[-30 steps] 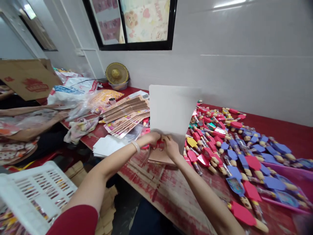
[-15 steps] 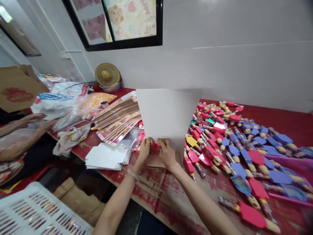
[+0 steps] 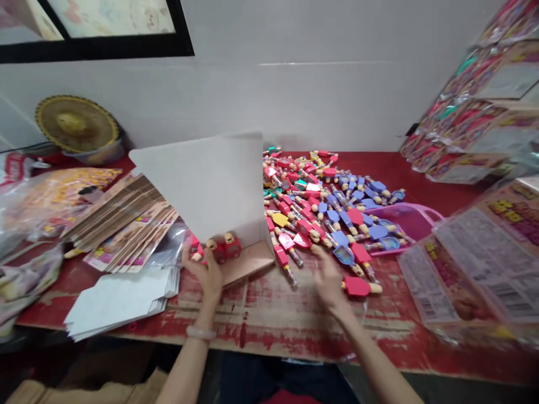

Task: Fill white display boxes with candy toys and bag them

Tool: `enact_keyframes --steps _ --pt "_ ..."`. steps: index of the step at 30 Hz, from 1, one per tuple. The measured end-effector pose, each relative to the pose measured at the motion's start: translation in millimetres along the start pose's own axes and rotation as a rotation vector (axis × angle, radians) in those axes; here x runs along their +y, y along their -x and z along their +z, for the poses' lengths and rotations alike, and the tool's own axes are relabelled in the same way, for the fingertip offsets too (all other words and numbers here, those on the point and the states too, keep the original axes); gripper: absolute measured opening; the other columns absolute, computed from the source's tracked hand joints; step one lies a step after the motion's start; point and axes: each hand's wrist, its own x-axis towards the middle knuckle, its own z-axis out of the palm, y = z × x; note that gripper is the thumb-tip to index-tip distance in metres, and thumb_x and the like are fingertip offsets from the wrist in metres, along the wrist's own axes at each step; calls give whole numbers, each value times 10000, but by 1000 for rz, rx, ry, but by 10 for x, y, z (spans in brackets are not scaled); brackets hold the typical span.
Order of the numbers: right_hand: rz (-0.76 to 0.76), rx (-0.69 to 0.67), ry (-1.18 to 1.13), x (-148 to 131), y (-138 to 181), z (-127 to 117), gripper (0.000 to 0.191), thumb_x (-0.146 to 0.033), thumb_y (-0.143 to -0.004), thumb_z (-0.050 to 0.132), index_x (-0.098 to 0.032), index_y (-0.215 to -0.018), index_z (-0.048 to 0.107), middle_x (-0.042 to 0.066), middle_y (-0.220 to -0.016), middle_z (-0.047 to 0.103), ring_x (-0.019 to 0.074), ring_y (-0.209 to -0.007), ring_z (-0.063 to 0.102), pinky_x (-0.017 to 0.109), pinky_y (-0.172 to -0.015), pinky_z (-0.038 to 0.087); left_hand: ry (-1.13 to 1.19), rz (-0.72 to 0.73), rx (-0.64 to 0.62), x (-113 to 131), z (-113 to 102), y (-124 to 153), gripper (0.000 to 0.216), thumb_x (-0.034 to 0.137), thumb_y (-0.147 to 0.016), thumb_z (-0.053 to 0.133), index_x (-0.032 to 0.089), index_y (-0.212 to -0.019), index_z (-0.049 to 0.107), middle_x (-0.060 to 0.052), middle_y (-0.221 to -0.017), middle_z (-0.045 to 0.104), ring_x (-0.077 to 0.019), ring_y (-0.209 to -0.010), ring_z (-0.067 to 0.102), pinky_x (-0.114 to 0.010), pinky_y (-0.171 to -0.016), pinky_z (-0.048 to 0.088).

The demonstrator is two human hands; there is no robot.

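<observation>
My left hand (image 3: pixel 206 275) is at the front left of a white-and-brown cardboard box (image 3: pixel 202 185), its fingers and thumb closed around the box's left side. Inside the box, red toy pieces with beige tops (image 3: pixel 229 246) stand side by side on the brown bottom, close to my thumb. The box's tall white panel stands up behind them. My right hand (image 3: pixel 330 280) is off to the right over the table, blurred, with fingers stretched out and nothing visible in them. Just beyond it lies a heap of red and blue paddle-shaped toys with clear tubes (image 3: pixel 303 219).
White folded cards (image 3: pixel 122 297) and a fanned stack of printed cartons (image 3: pixel 130 224) lie at the left. A pink basket (image 3: pixel 415 224) holds some blue toys. Wrapped printed packages (image 3: pixel 484 258) stand at the right, with more stacked behind. A straw hat (image 3: pixel 78 123) rests by the wall.
My right hand has left the red pieces in the box and moved right towards the heap. My left hand stays at the box. The view has swung right.
</observation>
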Motion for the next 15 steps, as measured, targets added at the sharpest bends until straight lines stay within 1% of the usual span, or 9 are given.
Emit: enact_keyframes --steps 1,2,3,5,6,8,10,13,15 --pt "118 63 117 402 133 -180 654 -71 -848 367 -69 -1493 477 195 -1417 586 292 -1315 533 474 -1138 428 -23 74 -6 85 27 178 441 456 -967 525 200 -1315 443 -146 -1298 530 -261 -1273 504 -426 -1080 444" --pt "206 59 246 768 252 -334 626 -76 -841 390 -70 -1452 530 208 -1354 627 331 -1253 565 517 -1084 461 -50 148 -93 180 94 367 433 397 -973 529 205 -1353 445 -156 -1329 531 -269 -1277 510 -449 -1096 441" --pt "263 9 355 1076 358 -455 608 -71 -833 404 -83 -1418 572 207 -1321 650 357 -1192 590 541 -1018 494 -85 228 -280 277 200 553 377 323 -984 504 220 -1346 485 -153 -1316 561 -269 -1252 537 -464 -1096 449" --pt "250 -121 472 1479 536 -591 609 -55 -829 407 -143 -1399 603 169 -1350 649 366 -1184 587 533 -941 520 -231 380 -661 451 496 869 387 176 -977 434 251 -1331 572 -151 -1344 599 -289 -1282 544 -517 -1114 436" --pt "231 -176 497 1577 611 -612 598 -55 -839 402 -154 -1392 609 164 -1350 650 362 -1197 581 519 -928 521 -329 436 -793 517 656 984 434 128 -964 415 249 -1341 593 -160 -1387 594 -308 -1338 514 -559 -1137 406" --pt "211 -234 505 1623 734 -601 542 -81 -875 391 -139 -1363 620 182 -1296 670 357 -1218 571 506 -932 512 -504 544 -974 586 920 1139 485 75 -939 401 200 -1358 612 -190 -1468 554 -339 -1438 432 -628 -1180 331" --pt "218 -239 481 1580 821 -579 474 -130 -895 401 -125 -1305 640 201 -1222 690 360 -1193 584 519 -943 498 -583 662 -1127 581 1025 1239 481 51 -930 390 144 -1339 625 -210 -1473 556 -331 -1470 410 -631 -1200 306" --pt "227 -206 331 1541 902 -629 420 -195 -867 434 -160 -1221 655 182 -1108 720 350 -1072 645 523 -924 502 -503 787 -1316 497 855 1375 454 45 -907 434 151 -1290 652 -186 -1446 591 -294 -1446 459 -568 -1200 352" --pt "263 -205 129 1542 931 -737 443 -281 -882 430 -190 -1268 628 122 -908 726 315 -864 686 473 -819 544 -371 753 -1365 448 630 1443 401 46 -871 496 178 -1198 690 -159 -1389 636 -275 -1413 497 -519 -1205 370"
